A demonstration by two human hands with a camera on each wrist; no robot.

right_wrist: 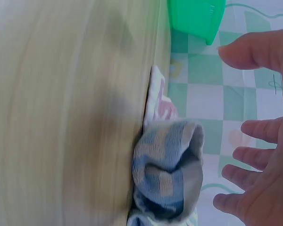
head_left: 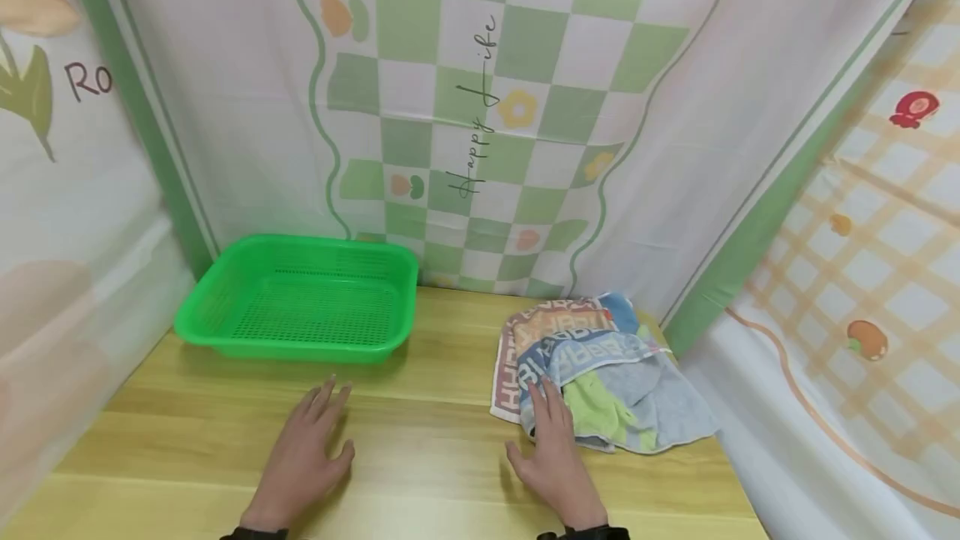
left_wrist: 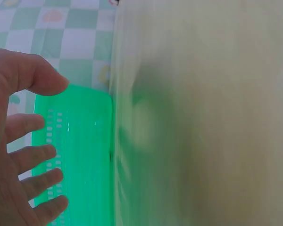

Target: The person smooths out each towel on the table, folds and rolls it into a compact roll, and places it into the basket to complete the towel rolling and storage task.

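A green plastic basket (head_left: pixel 300 352) with a perforated bottom stands at the back left of the wooden table. My left hand (head_left: pixel 303 452) is in front of it, fingers spread and holding nothing. In the left wrist view the left hand (left_wrist: pixel 23 141) is apart from the basket (left_wrist: pixel 87 150). A loose pile of towels (head_left: pixel 682 407) lies at the right, in brown, blue, grey and lime green, with lettering on some. My right hand (head_left: pixel 555 461) is at the pile's near left edge, its fingers relaxed around nothing. The right wrist view shows a rolled blue-and-grey towel fold (right_wrist: pixel 165 165) beside the right hand (right_wrist: pixel 266 155).
The wooden table (head_left: pixel 427 457) ends against a hanging cloth (head_left: pixel 465 140) with green checks and lettering. More patterned cloth hangs at the left (head_left: pixel 67 273) and right (head_left: pixel 847 273), close to the table's sides.
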